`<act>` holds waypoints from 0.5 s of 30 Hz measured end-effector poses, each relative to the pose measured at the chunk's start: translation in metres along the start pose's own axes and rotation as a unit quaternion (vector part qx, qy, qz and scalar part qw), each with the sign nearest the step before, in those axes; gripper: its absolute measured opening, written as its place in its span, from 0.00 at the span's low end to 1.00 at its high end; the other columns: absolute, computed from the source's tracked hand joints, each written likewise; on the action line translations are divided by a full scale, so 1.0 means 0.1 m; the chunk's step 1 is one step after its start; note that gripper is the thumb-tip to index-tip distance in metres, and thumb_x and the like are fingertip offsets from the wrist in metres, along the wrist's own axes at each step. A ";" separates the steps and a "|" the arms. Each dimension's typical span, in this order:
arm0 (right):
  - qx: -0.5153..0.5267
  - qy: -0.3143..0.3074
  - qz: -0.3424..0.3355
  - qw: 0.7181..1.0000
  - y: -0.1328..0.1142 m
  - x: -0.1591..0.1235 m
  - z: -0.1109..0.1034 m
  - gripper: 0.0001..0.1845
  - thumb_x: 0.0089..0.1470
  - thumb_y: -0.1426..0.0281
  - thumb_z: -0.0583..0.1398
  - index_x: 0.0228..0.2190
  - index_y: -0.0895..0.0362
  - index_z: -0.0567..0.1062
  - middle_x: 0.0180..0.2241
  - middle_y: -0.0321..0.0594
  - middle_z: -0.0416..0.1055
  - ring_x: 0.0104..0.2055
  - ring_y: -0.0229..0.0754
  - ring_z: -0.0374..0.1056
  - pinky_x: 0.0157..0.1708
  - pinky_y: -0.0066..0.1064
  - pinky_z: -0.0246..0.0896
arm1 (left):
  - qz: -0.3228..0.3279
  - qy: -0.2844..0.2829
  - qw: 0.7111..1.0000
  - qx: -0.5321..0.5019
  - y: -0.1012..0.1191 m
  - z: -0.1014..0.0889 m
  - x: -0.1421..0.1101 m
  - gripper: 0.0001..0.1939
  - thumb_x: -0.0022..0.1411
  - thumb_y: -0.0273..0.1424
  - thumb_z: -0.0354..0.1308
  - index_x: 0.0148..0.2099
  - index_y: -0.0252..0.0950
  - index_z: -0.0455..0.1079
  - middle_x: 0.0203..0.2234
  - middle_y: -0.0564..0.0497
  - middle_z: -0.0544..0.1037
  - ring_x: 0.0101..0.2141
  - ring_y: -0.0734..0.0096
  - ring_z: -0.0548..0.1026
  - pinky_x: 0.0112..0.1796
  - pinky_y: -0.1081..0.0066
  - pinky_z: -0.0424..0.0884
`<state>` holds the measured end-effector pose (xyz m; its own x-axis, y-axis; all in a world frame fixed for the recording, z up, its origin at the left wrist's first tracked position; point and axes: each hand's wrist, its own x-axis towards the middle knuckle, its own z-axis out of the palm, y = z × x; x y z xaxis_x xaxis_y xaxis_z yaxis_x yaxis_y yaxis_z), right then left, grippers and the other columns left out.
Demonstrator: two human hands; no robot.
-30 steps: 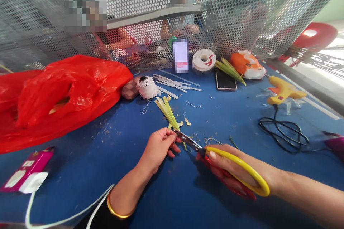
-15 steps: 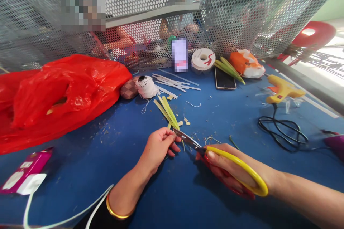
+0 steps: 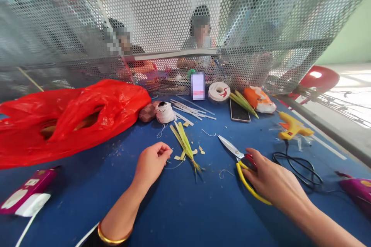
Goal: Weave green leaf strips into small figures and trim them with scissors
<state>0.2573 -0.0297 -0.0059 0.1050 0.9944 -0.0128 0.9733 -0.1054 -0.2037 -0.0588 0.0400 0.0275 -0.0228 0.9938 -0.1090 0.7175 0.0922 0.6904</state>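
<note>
My left hand (image 3: 153, 160) is closed in a pinch left of the green leaf bundle, on what looks like a thin piece of thread (image 3: 177, 166). The bundle of pale green leaf strips (image 3: 186, 141) lies on the blue table, its tied, frayed end pointing toward me. At the right, my right hand (image 3: 269, 175) grips the yellow and red handles of a pair of scissors (image 3: 232, 147). The scissors lie low over the table, blades closed and pointing away to the left. Small leaf scraps (image 3: 199, 150) are scattered beside the bundle.
A red plastic bag (image 3: 116, 123) covers the left, above a purple device (image 3: 31, 187). Behind the bundle are a spool of white string (image 3: 164, 112), white strips (image 3: 191, 109), a ribbon roll (image 3: 218, 92) and phones. A yellow glue gun (image 3: 294, 125) with black cord lies right.
The scissors have come away from the leaf bundle and moved right and down toward the table. My left hand has let go of the bundle and shifted left. The view has tilted up.
</note>
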 end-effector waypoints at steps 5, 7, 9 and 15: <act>-0.096 -0.001 -0.064 0.993 -0.12 0.01 -0.02 0.17 0.59 0.65 0.53 0.46 0.62 0.70 0.35 0.49 0.76 0.34 0.51 0.76 0.26 0.33 0.59 | -0.001 0.049 0.987 0.151 -0.04 -0.15 0.05 0.08 0.59 0.33 0.53 0.33 0.41 0.75 0.28 0.53 0.79 0.31 0.66 0.75 0.30 0.71 0.61; -0.145 -0.010 -0.071 0.987 -0.17 0.02 -0.09 0.15 0.59 0.68 0.54 0.44 0.63 0.72 0.32 0.49 0.76 0.33 0.52 0.76 0.26 0.33 0.59 | 0.028 0.046 0.986 0.159 -0.02 -0.13 0.03 0.08 0.59 0.32 0.55 0.37 0.42 0.76 0.35 0.52 0.80 0.33 0.68 0.75 0.32 0.71 0.63; -0.182 -0.018 -0.079 0.980 -0.23 0.04 -0.17 0.12 0.59 0.69 0.54 0.40 0.62 0.74 0.31 0.51 0.75 0.33 0.54 0.75 0.25 0.34 0.58 | 0.074 0.038 0.985 0.154 0.04 -0.06 -0.02 0.10 0.58 0.30 0.56 0.41 0.42 0.76 0.44 0.52 0.78 0.33 0.71 0.75 0.34 0.71 0.63; -0.124 -0.025 -0.156 0.980 -0.61 0.16 -0.34 0.08 0.58 0.71 0.57 0.34 0.60 0.77 0.34 0.51 0.75 0.38 0.53 0.73 0.31 0.36 0.59 | 0.088 -0.051 0.978 0.185 0.30 0.29 -0.17 0.12 0.61 0.38 0.55 0.29 0.41 0.76 0.27 0.51 0.79 0.31 0.65 0.75 0.28 0.70 0.58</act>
<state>0.2069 -0.0082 0.0396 -0.2104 0.9769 -0.0367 0.9765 0.2118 0.0393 -0.0169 0.0244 0.0298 0.1794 0.9791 -0.0959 0.9070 -0.1269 0.4015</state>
